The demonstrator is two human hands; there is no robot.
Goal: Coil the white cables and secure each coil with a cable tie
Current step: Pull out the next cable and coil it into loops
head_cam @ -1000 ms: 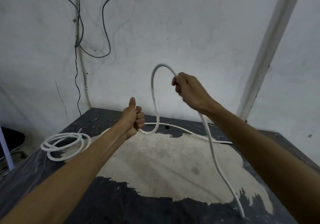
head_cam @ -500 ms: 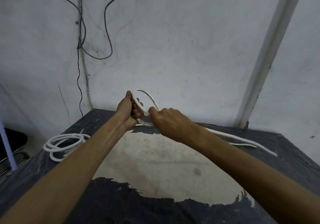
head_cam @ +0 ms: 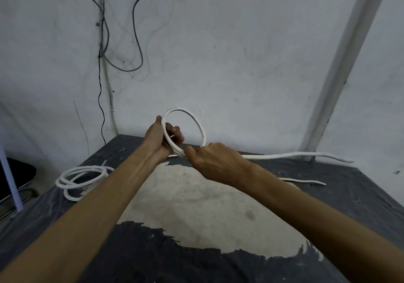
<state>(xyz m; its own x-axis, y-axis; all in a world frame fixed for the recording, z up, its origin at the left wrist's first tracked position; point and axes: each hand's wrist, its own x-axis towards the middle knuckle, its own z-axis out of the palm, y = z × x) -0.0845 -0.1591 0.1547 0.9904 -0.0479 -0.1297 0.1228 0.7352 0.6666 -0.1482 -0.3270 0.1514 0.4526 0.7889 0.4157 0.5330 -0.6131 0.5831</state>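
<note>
My left hand (head_cam: 158, 139) grips a small upright loop of white cable (head_cam: 197, 122) above the far middle of the table. My right hand (head_cam: 215, 161) pinches the same cable at the loop's lower right, close beside the left hand. From the hands the loose cable tail (head_cam: 306, 155) runs right along the table's far edge, and a second end (head_cam: 310, 181) lies on the table nearer me. A finished white coil (head_cam: 82, 179) with a cable tie sticking up lies at the table's left edge.
The table (head_cam: 360, 195) is dark with a large pale worn patch in the middle. A stained wall stands right behind it, with grey and black wires (head_cam: 137, 42) hanging at the upper left and a white pipe (head_cam: 341, 64) slanting at the right. A dark seat (head_cam: 19, 173) sits at far left.
My right hand brought the raised arc of cable down to the left hand, closing it into a small loop. The tail swung from the near right side up to the far right edge.
</note>
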